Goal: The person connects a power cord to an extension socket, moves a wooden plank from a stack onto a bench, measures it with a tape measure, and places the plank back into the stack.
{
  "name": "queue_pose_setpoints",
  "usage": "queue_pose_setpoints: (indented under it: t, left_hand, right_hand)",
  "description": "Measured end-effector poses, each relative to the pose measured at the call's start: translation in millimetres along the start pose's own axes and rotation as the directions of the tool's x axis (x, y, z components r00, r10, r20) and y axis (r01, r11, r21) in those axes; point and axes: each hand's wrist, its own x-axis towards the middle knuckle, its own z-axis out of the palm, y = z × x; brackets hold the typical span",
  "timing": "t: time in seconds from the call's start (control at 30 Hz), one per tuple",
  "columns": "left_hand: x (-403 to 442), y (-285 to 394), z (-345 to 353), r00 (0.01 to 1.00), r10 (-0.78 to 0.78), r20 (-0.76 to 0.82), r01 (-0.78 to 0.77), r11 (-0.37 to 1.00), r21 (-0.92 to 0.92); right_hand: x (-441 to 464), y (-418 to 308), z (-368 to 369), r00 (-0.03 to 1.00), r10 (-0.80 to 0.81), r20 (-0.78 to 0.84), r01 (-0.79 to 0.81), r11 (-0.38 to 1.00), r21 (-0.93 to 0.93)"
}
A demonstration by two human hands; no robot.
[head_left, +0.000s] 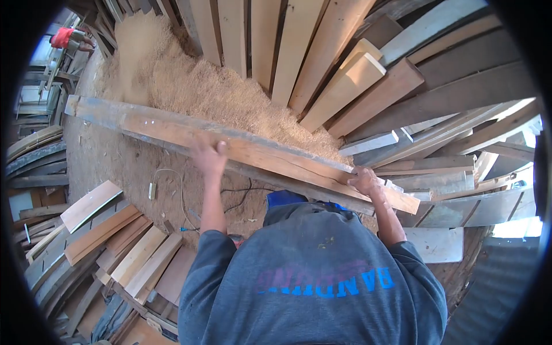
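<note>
The head camera looks down past a dark shirt (322, 247) with blue lettering to a long wooden plank (276, 160), which slants across the middle of the floor from the far left to the nearer right. From where I stand, the right hand (366, 180) has its fingers curled over the plank close to its right end, gripping it. The left hand (210, 158) is on or just over the plank's near side, left of the middle; it is blurred, and I can't tell whether it grips or only rests there. Greyish timber shows along the plank's edges. A heap of sawdust (167, 80) spreads just beyond, and a row of boards (234, 40) leans in from the far side. On the bare ground at near left trail a pale cable (183, 198) and a dark cable (250, 185), with short cut boards (138, 256) stacked beyond them to the left. Someone in a red top (61, 38) is at the far left, well apart from this work.
</note>
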Motion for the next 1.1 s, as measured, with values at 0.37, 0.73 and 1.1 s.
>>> queue_pose_setpoints:
  t: [0.37, 0.73, 1.1]
  left_hand:
    - [-188.0, 169.6, -3.7, 0.762, 0.609, 0.221, -0.572, 0.792, -0.212]
    - [-213.3, 192.7, 5.5, 0.866, 0.436, 0.245, -0.405, 0.899, -0.166]
    - [-324.4, 119.9, 51.3, 0.874, 0.244, 0.421, 0.035, 0.831, -0.555]
  right_hand:
    - [-62.3, 112.5, 24.4, 0.923, 0.0, -0.384, 0.01, 1.0, 0.025]
    - [-110.3, 104.9, 13.5, 0.985, 0.057, -0.161, -0.109, 0.935, -0.337]
    - [-65.5, 126.2, 38.2, 0.997, -0.017, -0.075, -0.016, 0.91, -0.414]
